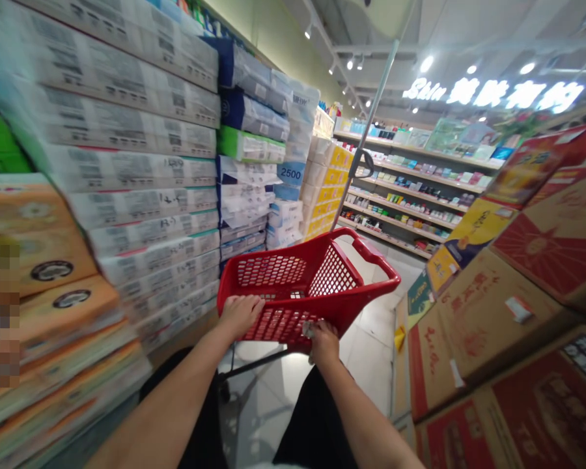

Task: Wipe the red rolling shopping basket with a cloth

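Under your left hand (240, 315) and running past your right hand (325, 342) lies the red shopping cart (297, 304), its perforated side wall (273, 324) just in front of both sets of fingers. Left fingers: draped over the rim, close together; how tightly they grip, cannot tell. Right fingers: closed on a crumpled pale cloth (308, 328), held at the side wall, below the rim. Handling estimate: basket looks like moulded plastic, stiff, fairly light, not fragile, smooth enough to slide under a loose palm. It probably rolls, given the wheel (224, 391) below your left fingers, so a sideways push may shift it. Best holds: the rim under your left fingers, or the red handle (375, 258) beyond your right fingers. Cloth: soft, light; keep it bunched.
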`<act>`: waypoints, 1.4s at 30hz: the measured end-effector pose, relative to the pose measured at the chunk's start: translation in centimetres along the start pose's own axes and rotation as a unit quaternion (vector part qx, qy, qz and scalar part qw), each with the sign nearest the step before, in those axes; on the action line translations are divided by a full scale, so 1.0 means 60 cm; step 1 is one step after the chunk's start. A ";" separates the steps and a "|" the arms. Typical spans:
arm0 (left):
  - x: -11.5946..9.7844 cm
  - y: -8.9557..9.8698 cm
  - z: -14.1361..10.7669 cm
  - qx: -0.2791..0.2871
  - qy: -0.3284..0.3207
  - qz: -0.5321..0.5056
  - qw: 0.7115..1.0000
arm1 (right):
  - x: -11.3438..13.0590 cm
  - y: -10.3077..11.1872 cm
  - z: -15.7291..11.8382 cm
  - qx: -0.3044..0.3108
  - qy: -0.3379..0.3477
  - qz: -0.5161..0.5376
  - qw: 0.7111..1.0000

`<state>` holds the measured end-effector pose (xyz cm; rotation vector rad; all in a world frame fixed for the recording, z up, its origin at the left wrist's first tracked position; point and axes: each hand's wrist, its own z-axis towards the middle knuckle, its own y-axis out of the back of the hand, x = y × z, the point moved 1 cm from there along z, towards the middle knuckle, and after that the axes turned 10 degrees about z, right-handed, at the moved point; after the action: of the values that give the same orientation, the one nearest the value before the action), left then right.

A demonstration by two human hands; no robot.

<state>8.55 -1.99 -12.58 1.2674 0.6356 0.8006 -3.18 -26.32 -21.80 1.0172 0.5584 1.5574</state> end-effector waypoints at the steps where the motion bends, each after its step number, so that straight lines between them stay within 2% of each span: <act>1: 0.001 -0.001 0.000 -0.001 -0.002 -0.004 1.000 | 0.002 -0.001 -0.003 -0.006 0.000 0.003 1.000; 4: 0.008 -0.006 0.005 0.001 0.004 -0.016 1.000 | 0.010 -0.003 -0.005 -0.016 -0.006 0.006 1.000; 8: 0.023 -0.015 0.019 0.016 0.021 -0.016 1.000 | 0.020 -0.001 -0.002 0.021 0.000 0.009 1.000; 11: 0.037 -0.016 0.032 0.027 0.022 -0.013 0.999 | 0.025 0.002 0.003 0.002 0.012 0.004 1.000; 13: 0.049 -0.014 0.041 0.035 0.030 -0.015 0.999 | 0.022 0.005 0.006 -0.011 0.011 0.001 1.000; 17: 0.063 -0.006 0.050 0.052 0.054 -0.023 0.997 | 0.005 0.004 0.002 0.005 0.010 0.019 1.000; 20: 0.043 -0.002 0.046 0.010 0.072 -0.030 0.997 | -0.001 0.005 0.004 -0.029 0.029 0.037 0.998; 22: 0.014 -0.001 0.043 -0.056 0.077 -0.049 0.994 | 0.004 0.008 0.016 -0.059 0.036 0.043 0.997; 24: -0.020 -0.002 0.044 -0.092 0.058 -0.072 0.991 | 0.013 0.012 0.031 -0.057 0.040 0.045 0.997; 27: -0.057 -0.006 0.052 -0.055 0.035 -0.077 0.995 | 0.020 0.016 0.041 -0.023 0.041 0.042 0.998; 30: -0.069 -0.008 0.060 -0.020 0.040 -0.086 0.995 | 0.011 0.012 0.028 -0.009 0.040 0.041 0.998; 35: -0.072 -0.007 0.061 -0.037 0.058 -0.122 0.990 | -0.008 -0.004 -0.002 -0.027 0.038 0.037 0.998; 42: -0.048 -0.007 0.071 -0.013 0.053 -0.141 0.989 | 0.009 -0.017 -0.019 0.081 0.096 0.002 0.992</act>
<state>10.32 -6.79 -12.19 1.0860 0.8656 0.6415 -3.59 -25.35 -23.05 0.9951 0.8275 1.6448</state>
